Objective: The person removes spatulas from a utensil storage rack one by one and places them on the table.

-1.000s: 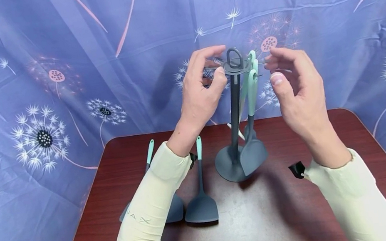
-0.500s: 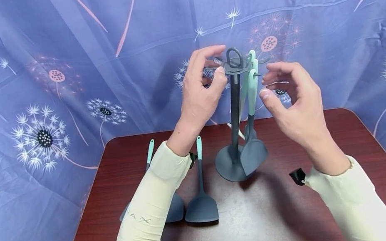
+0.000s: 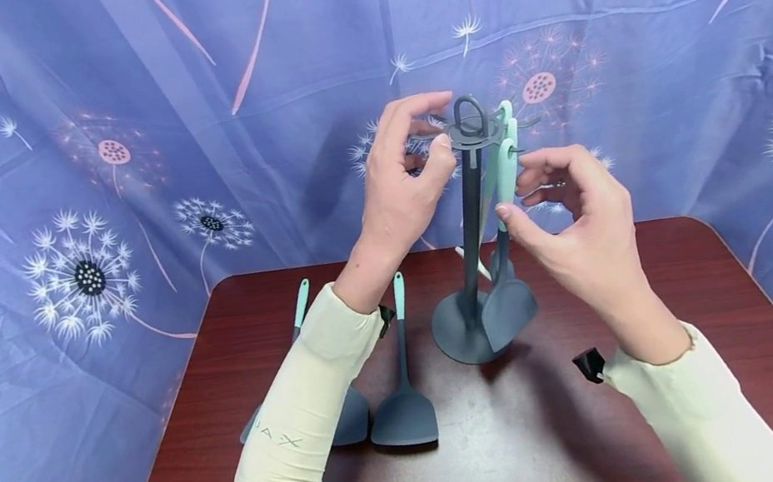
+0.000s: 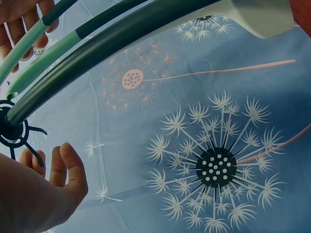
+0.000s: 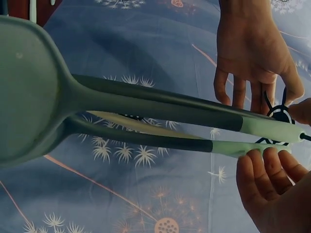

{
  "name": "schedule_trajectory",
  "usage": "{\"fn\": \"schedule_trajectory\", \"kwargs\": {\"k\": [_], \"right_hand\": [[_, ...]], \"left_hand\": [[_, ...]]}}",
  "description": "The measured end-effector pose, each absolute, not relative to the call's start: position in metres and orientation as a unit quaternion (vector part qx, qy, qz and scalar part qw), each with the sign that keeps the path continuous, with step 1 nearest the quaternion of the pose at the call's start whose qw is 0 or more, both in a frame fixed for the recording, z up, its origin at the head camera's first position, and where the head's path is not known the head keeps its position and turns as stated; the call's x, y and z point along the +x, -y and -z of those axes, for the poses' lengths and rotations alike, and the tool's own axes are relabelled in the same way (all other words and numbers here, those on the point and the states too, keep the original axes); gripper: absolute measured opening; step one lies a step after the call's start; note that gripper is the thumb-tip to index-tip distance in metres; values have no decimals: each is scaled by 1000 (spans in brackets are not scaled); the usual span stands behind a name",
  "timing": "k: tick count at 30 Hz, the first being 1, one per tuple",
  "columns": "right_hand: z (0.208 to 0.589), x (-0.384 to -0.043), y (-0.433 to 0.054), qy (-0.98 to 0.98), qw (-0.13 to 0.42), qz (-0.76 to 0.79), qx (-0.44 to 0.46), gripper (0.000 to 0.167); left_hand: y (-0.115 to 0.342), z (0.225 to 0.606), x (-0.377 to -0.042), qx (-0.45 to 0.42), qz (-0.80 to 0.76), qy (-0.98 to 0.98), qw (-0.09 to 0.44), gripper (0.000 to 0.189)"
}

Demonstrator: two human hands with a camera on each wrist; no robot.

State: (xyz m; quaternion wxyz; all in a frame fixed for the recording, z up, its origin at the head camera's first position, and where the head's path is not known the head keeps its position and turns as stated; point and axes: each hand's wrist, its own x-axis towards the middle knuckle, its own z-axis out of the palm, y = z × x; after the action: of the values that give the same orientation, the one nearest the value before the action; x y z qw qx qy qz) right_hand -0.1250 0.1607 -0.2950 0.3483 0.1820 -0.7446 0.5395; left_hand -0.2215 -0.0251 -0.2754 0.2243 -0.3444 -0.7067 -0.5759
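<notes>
On the table stands a dark grey utensil rack [image 3: 476, 210] with a hooked disc and a loop on top. Mint-handled utensils hang from its right side, the front one a spatula [image 3: 510, 314] with a wide grey blade. My left hand [image 3: 399, 167] is at the disc's left, thumb tip by its rim and fingers loosely bent. Beside the front spatula's mint handle [image 3: 506, 171] is my right hand [image 3: 576, 215], thumb against the handle's lower part, fingers to its right. In the right wrist view, its fingertips [image 5: 265, 158] lie along a mint handle; thumb and fingers stay apart.
Two more mint-handled turners lie on the left of the brown table [image 3: 667, 289]; the nearer turner [image 3: 403, 419] is in full view, the farther one [image 3: 351, 419] partly behind my left sleeve. A pale utensil [image 5: 146, 124] hangs behind the others. A blue dandelion-print curtain [image 3: 296, 53] surrounds the table.
My right hand has moved down and left, from the hook tips to the hanging spatula's handle. The left hand and the rack keep their places.
</notes>
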Motion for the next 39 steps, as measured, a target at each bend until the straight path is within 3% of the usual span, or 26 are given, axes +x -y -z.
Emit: {"fn": "schedule_trajectory", "kwargs": {"k": [23,39], "right_hand": [[318,-130,-159,778,312,-521,158,42],[320,-129,-159,777,316,-522,156,36]], "left_hand": [[26,274,-220,-336,585,703,224,43],[26,273,-220,-338,584,704,224,43]]}}
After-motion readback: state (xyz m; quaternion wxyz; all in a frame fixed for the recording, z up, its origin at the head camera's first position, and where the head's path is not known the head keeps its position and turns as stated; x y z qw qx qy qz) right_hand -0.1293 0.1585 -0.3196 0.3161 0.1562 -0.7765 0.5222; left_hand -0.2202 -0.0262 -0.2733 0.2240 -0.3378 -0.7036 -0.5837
